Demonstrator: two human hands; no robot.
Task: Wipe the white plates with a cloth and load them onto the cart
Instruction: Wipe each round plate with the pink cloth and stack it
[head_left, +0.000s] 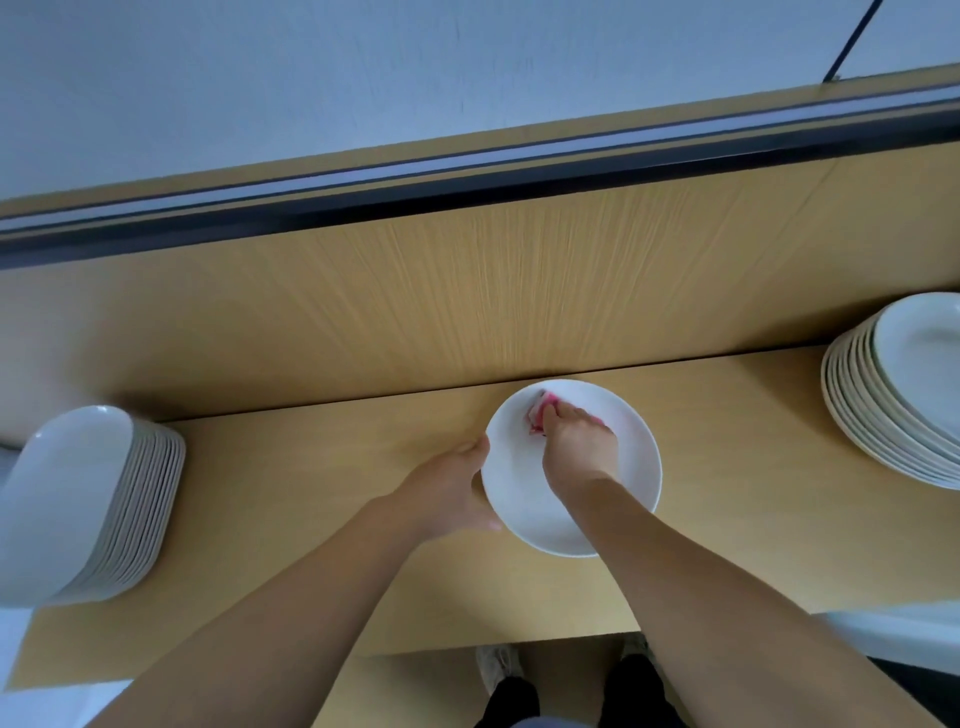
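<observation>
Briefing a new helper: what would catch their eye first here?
The white plate at the middle of the wooden table, gripped at its rim by the left hand while the right hand presses a pink cloth on it. Then the left plate stack and right plate stack at the table's ends.

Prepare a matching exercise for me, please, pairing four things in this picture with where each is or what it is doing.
Column one:
1. pink cloth
2. left hand
3. right hand
4. white plate

Column two:
a. grips the plate's rim
b. sits between the left plate stack and the right plate stack
c. presses the cloth down
d. bunched on the plate's far side

Pairs: 1-d, 2-a, 3-c, 4-b.
</observation>
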